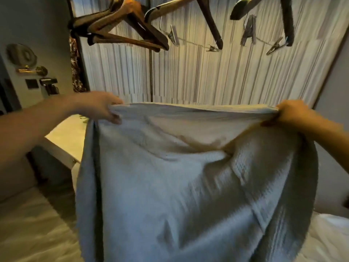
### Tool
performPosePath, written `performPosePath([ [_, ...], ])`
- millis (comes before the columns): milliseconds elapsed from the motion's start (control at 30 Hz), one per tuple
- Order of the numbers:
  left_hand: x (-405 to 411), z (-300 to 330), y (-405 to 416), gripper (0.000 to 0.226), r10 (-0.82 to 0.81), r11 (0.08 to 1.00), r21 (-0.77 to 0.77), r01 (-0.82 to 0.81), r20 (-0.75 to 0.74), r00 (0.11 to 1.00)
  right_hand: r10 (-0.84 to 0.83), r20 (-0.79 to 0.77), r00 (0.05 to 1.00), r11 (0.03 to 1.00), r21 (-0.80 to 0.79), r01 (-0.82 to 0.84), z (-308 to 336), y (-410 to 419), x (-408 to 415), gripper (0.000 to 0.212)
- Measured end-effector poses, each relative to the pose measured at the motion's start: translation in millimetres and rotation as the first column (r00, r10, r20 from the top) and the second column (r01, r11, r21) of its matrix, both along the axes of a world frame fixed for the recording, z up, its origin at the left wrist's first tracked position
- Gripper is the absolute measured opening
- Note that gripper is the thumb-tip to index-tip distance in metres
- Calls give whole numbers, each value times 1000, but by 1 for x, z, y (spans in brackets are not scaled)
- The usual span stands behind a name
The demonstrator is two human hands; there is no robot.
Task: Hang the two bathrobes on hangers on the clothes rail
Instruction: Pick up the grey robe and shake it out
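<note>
Grey waffle bathrobe (188, 186), one, stretched between left hand (102, 106) and right hand (290, 114), both clamped on its top edge, under several wooden hangers (130, 29).

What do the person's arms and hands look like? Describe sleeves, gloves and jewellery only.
Both arms are bare as far as the picture shows: no sleeve reaches either forearm. The left hand and the right hand wear no gloves. No watch, bracelet or ring shows, though motion blur could hide something small.
</note>
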State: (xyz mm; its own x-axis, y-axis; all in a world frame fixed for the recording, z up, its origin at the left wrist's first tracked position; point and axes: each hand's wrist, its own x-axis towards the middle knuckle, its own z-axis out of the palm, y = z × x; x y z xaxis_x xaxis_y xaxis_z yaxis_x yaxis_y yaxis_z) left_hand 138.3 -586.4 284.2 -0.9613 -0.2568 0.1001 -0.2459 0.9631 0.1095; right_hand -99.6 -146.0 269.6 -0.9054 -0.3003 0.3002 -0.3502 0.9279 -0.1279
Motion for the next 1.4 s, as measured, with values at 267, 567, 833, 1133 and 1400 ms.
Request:
performPosePath([
  [267,-56,23,94,13,-36,979,115,169,-717,696,596,-142,791,708,-371,-601,-17,-142,87,72],
  [567,-21,-47,37,22,-62,982,-190,9,-272,960,555,-266,789,755,-238,-611,3,-124,51,11],
  [833,-20,-23,6,10,150,975,-101,-197,-353,923,509,-118,853,861,90,-501,-4,-85,43,18],
  [1133,-16,-9,16,18,60,916,-396,-59,-11,998,456,183,871,883,25,-468,-60,-78,43,23],
  [1400,-8,-20,32,29,-22,965,260,44,-85,996,307,-123,944,860,-388,-331,-48,-57,20,18],
])
